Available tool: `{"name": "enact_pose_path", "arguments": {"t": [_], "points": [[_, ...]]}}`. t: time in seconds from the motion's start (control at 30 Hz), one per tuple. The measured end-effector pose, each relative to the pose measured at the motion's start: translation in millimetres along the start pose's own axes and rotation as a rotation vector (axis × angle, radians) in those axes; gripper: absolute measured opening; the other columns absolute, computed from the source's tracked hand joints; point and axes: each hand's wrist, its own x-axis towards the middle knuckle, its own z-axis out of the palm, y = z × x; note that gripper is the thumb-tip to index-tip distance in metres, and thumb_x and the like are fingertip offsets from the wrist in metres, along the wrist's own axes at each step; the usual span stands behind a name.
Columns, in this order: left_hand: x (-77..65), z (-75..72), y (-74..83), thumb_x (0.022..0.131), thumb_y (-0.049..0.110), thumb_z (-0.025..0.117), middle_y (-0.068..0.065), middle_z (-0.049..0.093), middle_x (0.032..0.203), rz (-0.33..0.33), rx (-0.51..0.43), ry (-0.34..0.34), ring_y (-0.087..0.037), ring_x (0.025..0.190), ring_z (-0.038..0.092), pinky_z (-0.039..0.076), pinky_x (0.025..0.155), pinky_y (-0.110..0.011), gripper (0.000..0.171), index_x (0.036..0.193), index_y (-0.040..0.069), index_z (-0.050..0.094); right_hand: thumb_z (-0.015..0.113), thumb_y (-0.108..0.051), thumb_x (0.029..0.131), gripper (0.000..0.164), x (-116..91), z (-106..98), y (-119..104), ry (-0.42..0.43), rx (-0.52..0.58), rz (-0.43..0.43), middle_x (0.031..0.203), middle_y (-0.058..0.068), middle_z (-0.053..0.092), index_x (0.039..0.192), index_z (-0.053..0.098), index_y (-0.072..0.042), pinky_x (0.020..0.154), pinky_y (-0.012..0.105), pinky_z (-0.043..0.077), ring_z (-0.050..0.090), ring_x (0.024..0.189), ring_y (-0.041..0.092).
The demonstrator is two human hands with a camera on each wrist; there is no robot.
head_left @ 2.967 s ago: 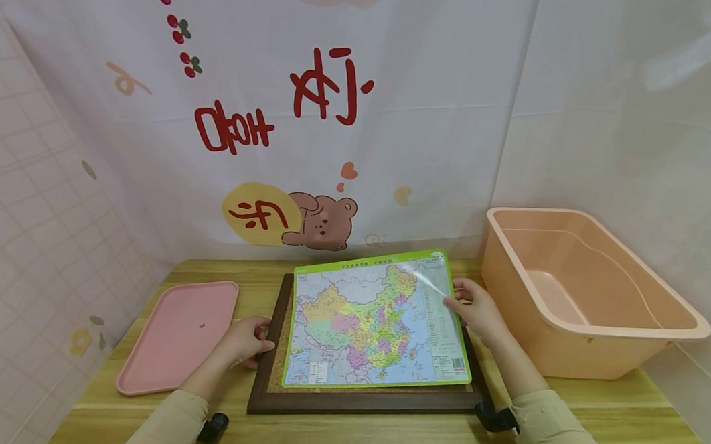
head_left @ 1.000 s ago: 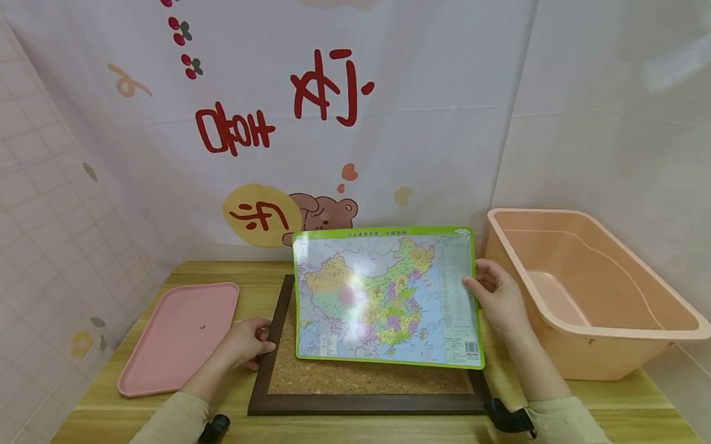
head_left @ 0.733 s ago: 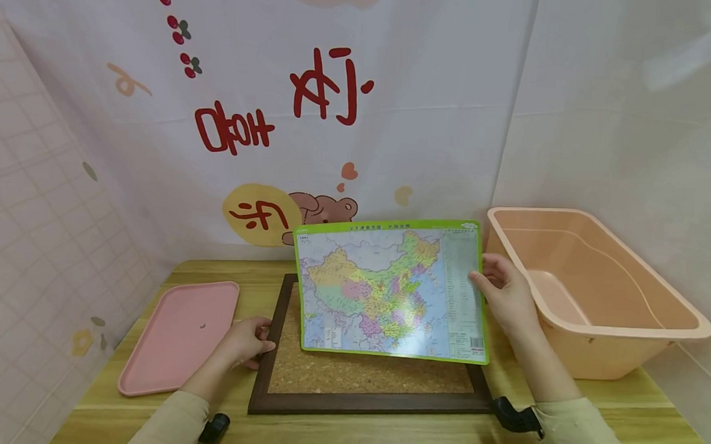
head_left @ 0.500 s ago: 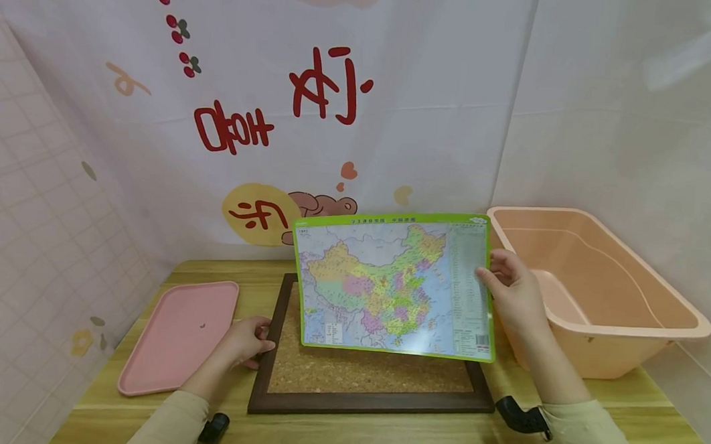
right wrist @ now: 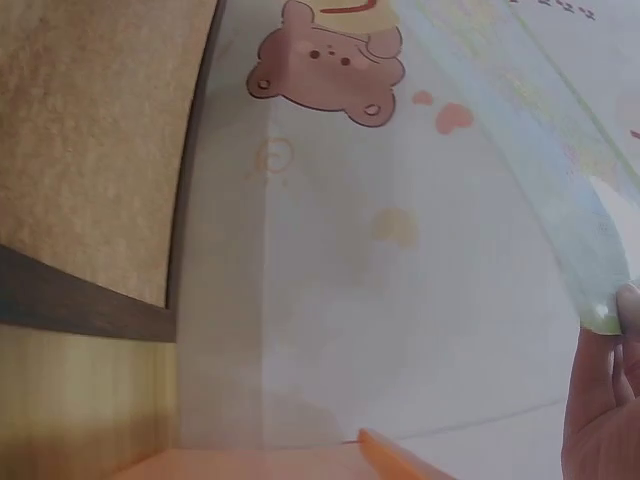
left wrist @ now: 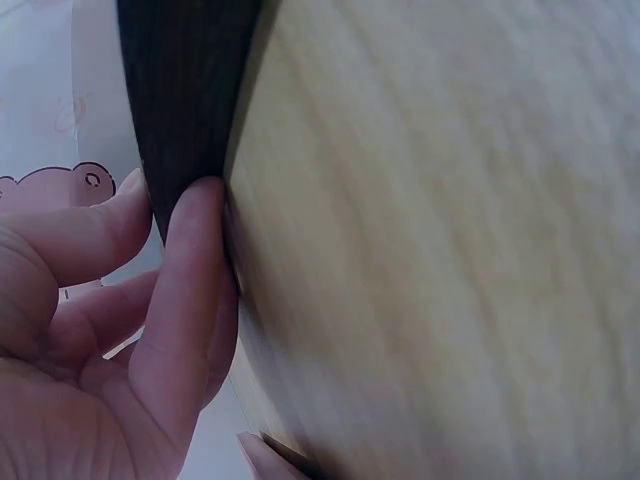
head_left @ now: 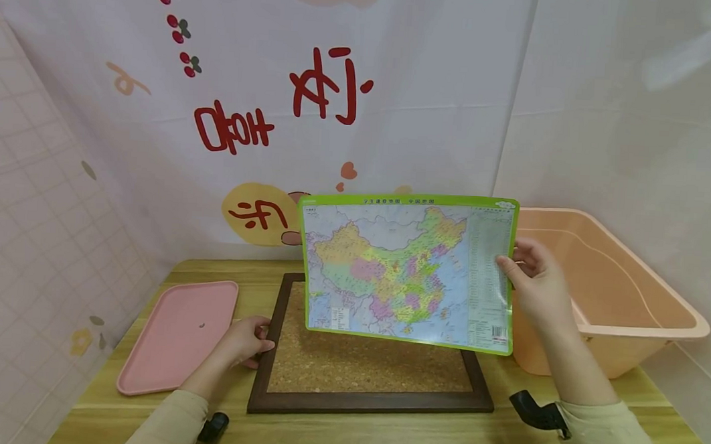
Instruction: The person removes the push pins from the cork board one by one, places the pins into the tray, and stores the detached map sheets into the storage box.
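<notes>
Map [head_left: 389, 271]: showing fine lettering too small to read
Cork board [head_left: 372, 374]: lying partly hidden behind it
Right hand [head_left: 541, 292]: running off the right wrist view's edge

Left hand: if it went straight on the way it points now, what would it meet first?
The frame: the left hand grips its left edge now. Past that edge lies the cork, though how high the hand would pass is unclear.
</notes>
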Motion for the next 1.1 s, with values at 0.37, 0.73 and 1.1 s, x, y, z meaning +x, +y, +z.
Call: {"name": "enact_pose_path", "arguments": {"t": [0.37,0.73,1.1], "points": [[-1.2,-0.1,0.9,0.089,-0.003,0.07,-0.011,0.051,0.09,0.008,0.023,0.01,-0.021,0.078,0.056,0.057,0.053,-0.037,0.055,0.138,-0.012,0.047,0.066,0.005,0.091,0.024,6.2,-22.9,-4.4,0.069,0.357,0.044,0.088,-0.006,0.067,0.108,0.069,-0.012,0.064,0.016,0.055,0.061,0.074,0.008],[-2.7,1.1,2.3,0.089,-0.004,0.07,-0.011,0.05,0.09,0.004,0.014,0.008,-0.021,0.077,0.055,0.057,0.053,-0.037,0.054,0.137,-0.012,0.048,0.068,0.006,0.09,0.024,3.4,-51.8,2.3,0.18,0.495,0.08,0.088,-0.002,0.068,0.108,0.069,-0.01,0.06,0.016,0.055,0.065,0.072,0.006],[-3.5,2.5,3.0,0.088,-0.004,0.07,-0.01,0.049,0.089,-0.001,0.007,0.011,-0.021,0.077,0.054,0.057,0.053,-0.037,0.053,0.136,-0.012,0.048,0.071,0.005,0.087,0.027,-4.4,-79.5,8.5,0.29,0.553,0.133,0.086,-0.002,0.069,0.111,0.069,-0.009,0.06,0.015,0.054,0.066,0.072,0.006]]}}
